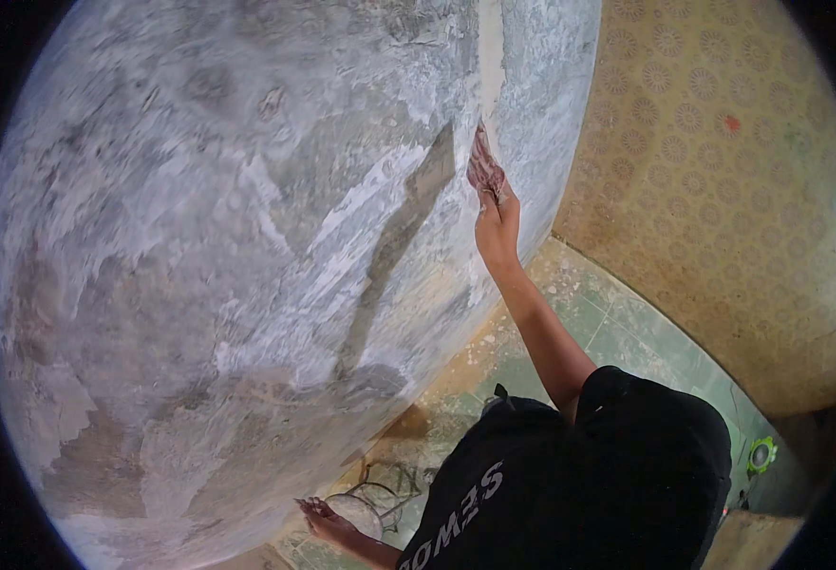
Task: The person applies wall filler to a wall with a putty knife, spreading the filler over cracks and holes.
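Observation:
My right hand (pixel 492 204) is raised against the rough grey plastered wall (pixel 199 171), its fingers stretched out, pressed near the lower end of a pale vertical strip of smooth filler (pixel 489 57). Those fingers are coated reddish-brown and whitish; I see no clear tool in them. Its shadow slants down the wall to the left. My left hand (pixel 328 518) hangs low near the bottom of the wall, fingers extended and smeared with plaster, beside a pale round container (pixel 356 513) partly hidden behind it.
A yellowish patterned wall (pixel 684 161) rises at the right. The green tiled floor (pixel 589 294) has white splatters along the grey wall's base. Loops of dark cable or wire (pixel 394 494) lie near the container. A small bright green round object (pixel 761 456) sits at the lower right.

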A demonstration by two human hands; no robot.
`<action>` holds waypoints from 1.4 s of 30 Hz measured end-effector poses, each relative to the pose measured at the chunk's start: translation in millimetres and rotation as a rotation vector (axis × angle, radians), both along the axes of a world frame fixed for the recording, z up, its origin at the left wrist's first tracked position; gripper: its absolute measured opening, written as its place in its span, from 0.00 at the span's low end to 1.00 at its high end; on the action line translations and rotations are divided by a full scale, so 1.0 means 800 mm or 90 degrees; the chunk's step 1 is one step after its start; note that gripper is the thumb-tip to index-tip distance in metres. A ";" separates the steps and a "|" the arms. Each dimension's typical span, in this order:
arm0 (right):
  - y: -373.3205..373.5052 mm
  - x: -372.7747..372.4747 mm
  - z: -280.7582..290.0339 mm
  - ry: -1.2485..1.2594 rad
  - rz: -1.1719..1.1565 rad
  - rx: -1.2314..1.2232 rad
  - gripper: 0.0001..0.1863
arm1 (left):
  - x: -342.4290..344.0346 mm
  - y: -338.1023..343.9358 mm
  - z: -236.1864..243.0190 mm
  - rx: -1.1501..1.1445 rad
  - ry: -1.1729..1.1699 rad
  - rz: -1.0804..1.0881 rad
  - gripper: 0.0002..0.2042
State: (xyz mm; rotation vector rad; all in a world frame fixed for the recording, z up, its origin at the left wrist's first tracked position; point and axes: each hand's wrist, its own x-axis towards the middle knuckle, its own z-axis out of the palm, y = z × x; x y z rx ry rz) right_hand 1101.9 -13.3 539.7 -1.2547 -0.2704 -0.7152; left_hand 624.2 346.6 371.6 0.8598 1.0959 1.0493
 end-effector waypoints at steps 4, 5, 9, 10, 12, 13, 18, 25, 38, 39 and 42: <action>-0.013 0.024 -0.016 0.025 0.017 -0.092 0.24 | 0.030 -0.043 -0.001 0.092 -0.090 -0.068 0.23; -0.009 0.014 -0.012 0.020 -0.008 -0.162 0.24 | 0.038 -0.055 0.004 0.108 -0.102 -0.102 0.23; 0.024 -0.043 -0.023 0.066 0.169 -0.210 0.25 | 0.078 -0.103 0.030 0.100 -0.062 -0.121 0.23; 0.023 -0.065 -0.021 0.089 0.269 -0.205 0.27 | 0.083 -0.111 0.033 0.102 -0.032 -0.128 0.23; 0.017 -0.072 -0.044 0.073 0.365 -0.267 0.29 | 0.088 -0.115 0.037 0.101 -0.060 -0.106 0.20; 0.014 -0.073 -0.054 0.039 0.372 -0.276 0.28 | 0.085 -0.109 0.035 0.095 -0.052 -0.127 0.18; -0.047 -0.011 -0.066 0.084 0.134 -0.122 0.18 | 0.088 -0.096 0.054 0.102 -0.020 -0.131 0.14; -0.085 0.052 -0.077 0.186 0.093 -0.011 0.14 | 0.101 -0.114 0.068 0.149 -0.039 -0.192 0.21; -0.072 0.013 -0.094 0.165 0.210 -0.139 0.10 | 0.124 -0.096 0.097 0.142 0.021 -0.115 0.20; -0.076 0.024 -0.099 0.146 0.132 -0.127 0.10 | 0.136 -0.103 0.102 0.143 0.007 -0.115 0.20; -0.092 0.052 -0.090 0.165 0.061 -0.070 0.10 | 0.139 -0.110 0.100 0.169 -0.032 -0.130 0.20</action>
